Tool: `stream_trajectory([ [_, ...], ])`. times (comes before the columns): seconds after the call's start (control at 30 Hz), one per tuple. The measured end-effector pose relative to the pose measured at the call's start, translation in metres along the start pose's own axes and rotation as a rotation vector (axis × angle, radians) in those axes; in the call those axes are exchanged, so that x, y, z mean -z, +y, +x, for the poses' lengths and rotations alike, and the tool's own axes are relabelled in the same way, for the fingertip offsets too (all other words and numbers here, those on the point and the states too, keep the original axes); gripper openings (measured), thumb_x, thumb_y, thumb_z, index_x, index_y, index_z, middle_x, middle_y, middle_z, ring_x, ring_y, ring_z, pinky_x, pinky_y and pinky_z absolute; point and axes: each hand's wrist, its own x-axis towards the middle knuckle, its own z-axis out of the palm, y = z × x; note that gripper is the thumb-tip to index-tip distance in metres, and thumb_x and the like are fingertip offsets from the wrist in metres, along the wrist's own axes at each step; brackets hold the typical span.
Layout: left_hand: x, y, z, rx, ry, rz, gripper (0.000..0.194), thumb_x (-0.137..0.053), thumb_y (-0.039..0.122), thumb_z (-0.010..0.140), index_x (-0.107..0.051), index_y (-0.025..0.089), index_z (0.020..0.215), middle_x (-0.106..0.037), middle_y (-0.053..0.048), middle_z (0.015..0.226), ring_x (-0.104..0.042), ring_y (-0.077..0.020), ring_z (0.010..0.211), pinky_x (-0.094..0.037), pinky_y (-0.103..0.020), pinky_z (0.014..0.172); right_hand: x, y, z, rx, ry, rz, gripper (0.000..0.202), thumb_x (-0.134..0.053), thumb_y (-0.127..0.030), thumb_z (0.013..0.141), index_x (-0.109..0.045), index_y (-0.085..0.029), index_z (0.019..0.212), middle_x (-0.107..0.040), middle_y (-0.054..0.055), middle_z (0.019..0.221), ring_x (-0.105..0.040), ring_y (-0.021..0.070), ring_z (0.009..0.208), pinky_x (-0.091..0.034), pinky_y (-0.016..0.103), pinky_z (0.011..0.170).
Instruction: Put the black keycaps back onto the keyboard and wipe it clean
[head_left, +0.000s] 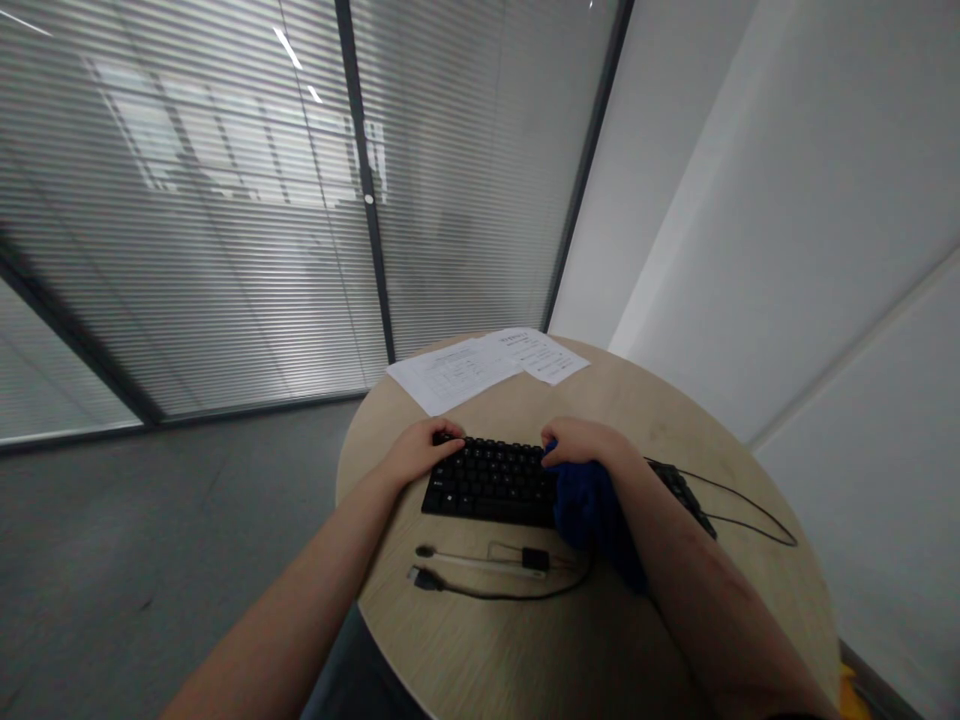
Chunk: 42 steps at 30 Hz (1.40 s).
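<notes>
A black keyboard lies on the round wooden table in front of me. My left hand grips its far left corner, thumb over the keys and fingers curled at the back edge. My right hand is closed on a blue cloth, which is bunched over the keys right of the middle and hangs down toward me. The cloth and my right forearm hide part of the keyboard; its right end shows beyond the forearm.
Nearer me on the table lie a thin pale stick with a dark tip, a small black piece with wire loops and a USB plug on a black cable. Printed sheets lie at the back. Another cable loops at right.
</notes>
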Motion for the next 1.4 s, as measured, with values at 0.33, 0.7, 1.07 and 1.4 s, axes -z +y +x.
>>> stream_trajectory([
  [0.33,-0.0003,-0.0001,0.0002,-0.005,0.007,0.013,0.036,-0.066,0.052,0.079,-0.076,0.022,0.096,-0.080,-0.005,0.098,-0.072,-0.0265,0.094,-0.055,-0.039,0.088,0.0010,0.0001,0.0001,-0.009,0.054,-0.021,0.020,-0.073,-0.032,0.082,-0.075,-0.020,0.098,-0.076,0.006,0.098,-0.067,0.0204,0.086,-0.040,0.025,0.064],
  [0.7,0.0011,0.0015,-0.0003,0.006,-0.001,0.007,0.036,-0.065,0.052,0.079,-0.076,0.022,0.096,-0.080,-0.005,0.099,-0.072,-0.0267,0.094,-0.054,-0.039,0.088,0.0002,0.0019,0.0008,0.019,0.037,-0.026,0.022,-0.072,-0.033,0.081,-0.076,-0.020,0.098,-0.077,0.006,0.100,-0.067,0.0206,0.087,-0.040,0.025,0.065],
  [1.07,0.0002,0.0002,-0.0007,-0.006,0.006,0.006,0.034,-0.065,0.051,0.079,-0.076,0.023,0.096,-0.080,-0.005,0.101,-0.072,-0.0266,0.096,-0.054,-0.039,0.090,0.0005,0.0011,0.0001,0.017,0.019,-0.033,0.021,-0.073,-0.033,0.081,-0.075,-0.020,0.098,-0.076,0.005,0.099,-0.066,0.0200,0.085,-0.040,0.026,0.064],
  [1.4,-0.0004,-0.0021,0.0012,-0.011,0.011,0.009,0.033,-0.066,0.051,0.079,-0.076,0.024,0.094,-0.080,-0.004,0.098,-0.072,-0.0265,0.094,-0.055,-0.040,0.090,-0.0007,0.0027,0.0023,0.007,0.041,-0.049,0.021,-0.072,-0.033,0.083,-0.075,-0.020,0.099,-0.076,0.005,0.098,-0.065,0.0202,0.085,-0.039,0.026,0.063],
])
